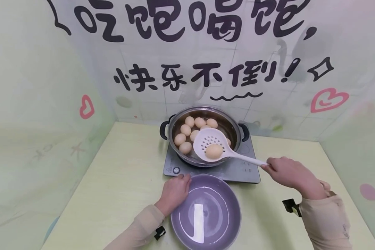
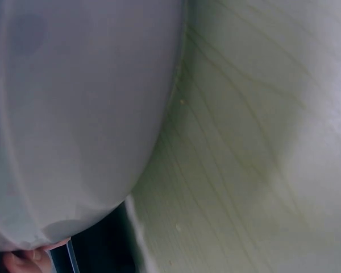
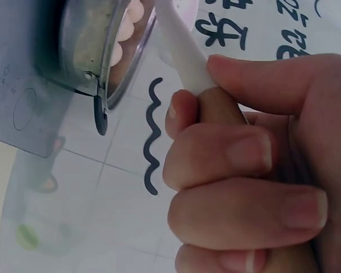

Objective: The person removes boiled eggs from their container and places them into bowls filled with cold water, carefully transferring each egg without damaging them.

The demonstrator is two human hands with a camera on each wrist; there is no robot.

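In the head view my right hand [image 1: 289, 173] grips the handle of a white slotted spoon [image 1: 201, 140]. Its wooden grip [image 3: 219, 108] runs through my curled fingers in the right wrist view. One egg [image 1: 214, 151] lies in the spoon's bowl, above the near side of a steel pot [image 1: 203, 162]. Several more eggs [image 1: 185, 148] sit inside that pot, some hidden behind the spoon. My left hand [image 1: 175, 192] holds the upper left rim of a purple plate [image 1: 206, 215], which has nothing in it. Fingertips [image 2: 31, 260] show at the plate's edge in the left wrist view.
Under the pot is a grey induction cooker [image 1: 243, 175] on a pale yellow table [image 1: 128, 173]. Black handles [image 1: 244, 132] stick out from both sides of the pot. A wall with dark lettering [image 1: 175, 76] rises behind, and side walls flank the table.
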